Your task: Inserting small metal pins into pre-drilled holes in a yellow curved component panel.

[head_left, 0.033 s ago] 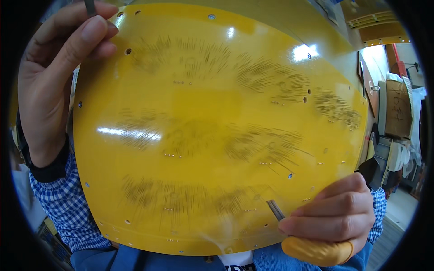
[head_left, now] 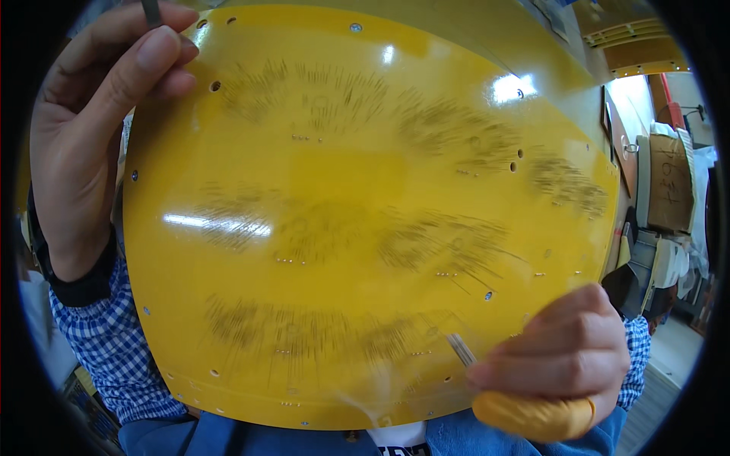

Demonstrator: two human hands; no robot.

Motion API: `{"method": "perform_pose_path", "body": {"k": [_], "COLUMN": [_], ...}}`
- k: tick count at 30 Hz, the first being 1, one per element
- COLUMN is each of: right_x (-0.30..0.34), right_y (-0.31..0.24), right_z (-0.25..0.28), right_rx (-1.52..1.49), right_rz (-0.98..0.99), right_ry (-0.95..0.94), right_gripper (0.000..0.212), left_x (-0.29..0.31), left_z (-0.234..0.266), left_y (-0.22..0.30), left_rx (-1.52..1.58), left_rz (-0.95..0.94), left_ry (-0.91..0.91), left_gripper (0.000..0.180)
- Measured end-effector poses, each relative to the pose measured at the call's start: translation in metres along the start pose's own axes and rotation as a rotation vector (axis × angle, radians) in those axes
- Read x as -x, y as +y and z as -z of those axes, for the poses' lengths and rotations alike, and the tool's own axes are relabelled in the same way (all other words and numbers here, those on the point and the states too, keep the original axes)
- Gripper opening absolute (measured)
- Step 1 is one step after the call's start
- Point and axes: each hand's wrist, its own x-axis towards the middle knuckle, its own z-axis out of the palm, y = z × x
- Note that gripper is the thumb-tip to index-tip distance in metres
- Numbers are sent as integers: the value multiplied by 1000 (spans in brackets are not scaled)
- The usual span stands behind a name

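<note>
A large glossy yellow panel (head_left: 350, 182) fills the middle of the view. Many fine needle-like pins (head_left: 342, 91) stand out of it in several clusters. At the panel's far left corner, my left hand (head_left: 114, 99) is closed, pinching a flat dark grey strip (head_left: 152, 12) between thumb and fingertips; its upper part leaves the picture. Near the lower right of the panel, my right hand (head_left: 551, 365) is slightly blurred and closed on a small bundle of thin silvery pins (head_left: 461, 349). One of its fingers wears an orange-yellow finger cover (head_left: 532, 416).
Screws (head_left: 355, 28) and holes line the panel's rim. Beyond its right edge stand a cardboard box (head_left: 671, 182) and white plastic bags (head_left: 669, 262). Another yellow panel with slots (head_left: 631, 34) shows at the far right.
My right hand has shifted slightly and blurred with motion, and the bundle of pins has moved a little with it. My left hand stays where it was.
</note>
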Motion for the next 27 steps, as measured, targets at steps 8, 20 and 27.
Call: {"method": "perform_pose_path", "body": {"k": [8, 20, 27], "right_x": [4, 2, 9], "right_y": [13, 0, 4], "right_z": [-13, -1, -15], "right_rx": [308, 11, 359], "right_rz": [462, 27, 313], "right_ry": [129, 21, 79], "right_gripper": [17, 9, 9], "left_x": [-1, -2, -2], "left_z": [1, 5, 2], "left_y": [3, 0, 6], "left_rx": [25, -74, -6], "left_rz": [5, -30, 39], "left_ry": [-11, -15, 12], "left_gripper": [21, 22, 22]}}
